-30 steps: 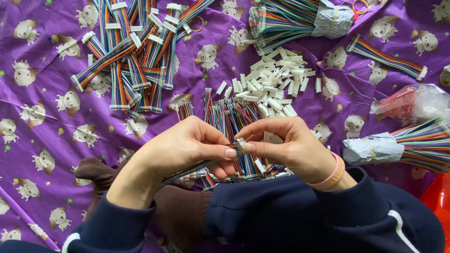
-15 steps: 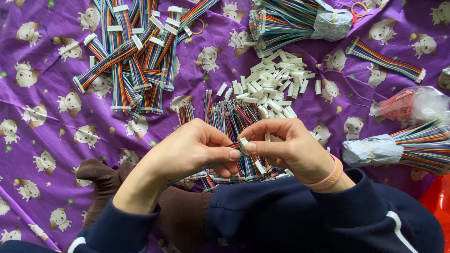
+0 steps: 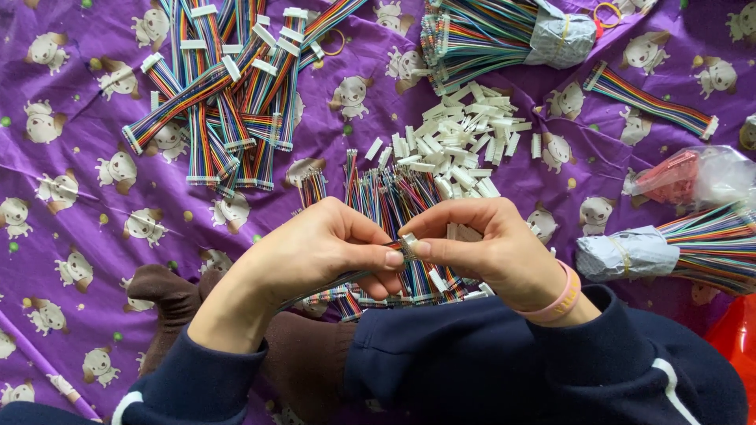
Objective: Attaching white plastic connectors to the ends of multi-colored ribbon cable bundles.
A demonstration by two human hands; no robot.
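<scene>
Purple cloth [image 3: 94, 315] with little cartoon animals covers pretty much the whole frame, so that's my landmark. Dead centre over it, the left hand [image 3: 315, 252] is pinching a thin rainbow ribbon cable [image 3: 346, 277] that trails off under the palm, and the right hand [image 3: 492, 248] is pinching a small white connector [image 3: 409, 242] right at the cable's end, fingertips of both hands nearly touching. Just past the hands sits a loose pile of white connectors [image 3: 461, 149], too many to count. Finished cables with connectors [image 3: 228, 94] are heaped at the cloth's far left. Three taped wire bundles: one at the far edge [image 3: 504, 35], one by the near right edge [image 3: 677, 248], one loose cable [image 3: 650, 98] between. Open cloth is mostly down the left side.
</scene>
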